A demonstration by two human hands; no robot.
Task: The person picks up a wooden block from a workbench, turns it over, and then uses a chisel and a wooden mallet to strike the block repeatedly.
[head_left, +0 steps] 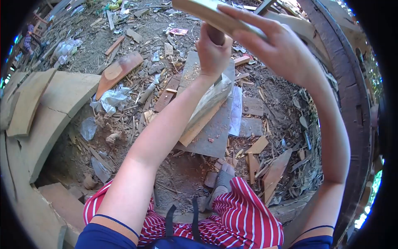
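My left hand (213, 54) is closed in a fist around the upright handle (216, 35) of a chisel; its dark round end sticks out above the fist. A bit of grey metal (218, 79) shows below the wrist. My right hand (275, 47) grips a thick, pale piece of wood (207, 13), which overlaps the handle's top in this view and runs out of the upper edge. Under my left forearm lies a long wooden block (203, 120) with a pale, rough upper face, resting on a flat grey board (215, 143).
Large curved wooden pieces (76, 93) stand at the left. Wood offcuts (277, 170), chips and plastic bags (112, 99) litter the dirt floor. A dark curved beam (348, 74) rises along the right. My foot (224, 178) is near the board's front edge.
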